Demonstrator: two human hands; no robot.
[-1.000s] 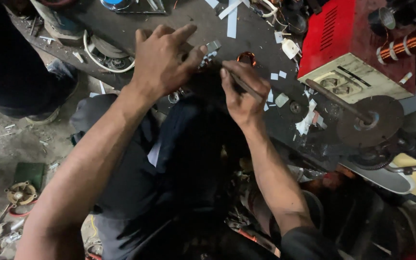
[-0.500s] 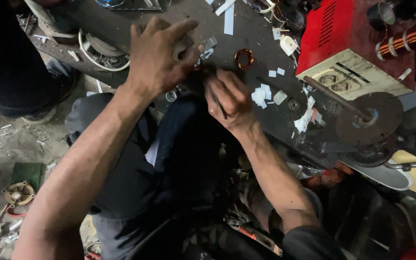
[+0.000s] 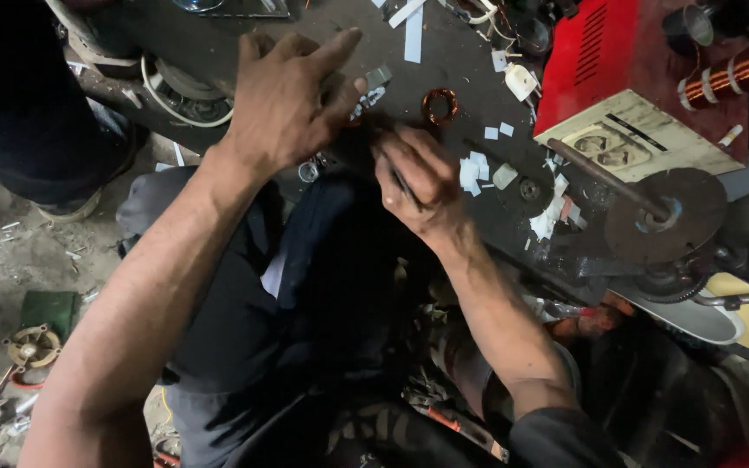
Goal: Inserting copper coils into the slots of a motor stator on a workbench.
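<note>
My left hand (image 3: 292,100) lies fingers spread, palm down, on the dark workbench (image 3: 444,52). Its thumb touches small grey metal pieces (image 3: 369,91). What sits under the palm is hidden. My right hand (image 3: 422,178) is curled just to its right and pinches a thin dark rod-like tool (image 3: 399,178), with the tip pointing toward my left hand. A small copper wire coil (image 3: 439,106) lies on the bench just beyond my right hand.
White paper scraps (image 3: 478,169) litter the bench. At the right stand a red and cream machine (image 3: 626,95), a copper-wound rod (image 3: 739,74) and a rusty disc on a shaft (image 3: 665,212). Another person's leg and shoe (image 3: 54,165) are at the left. Motor parts (image 3: 32,347) lie on the floor.
My right hand has pulled in toward my left hand and curled tighter around the tool. My left hand has stayed spread in place.
</note>
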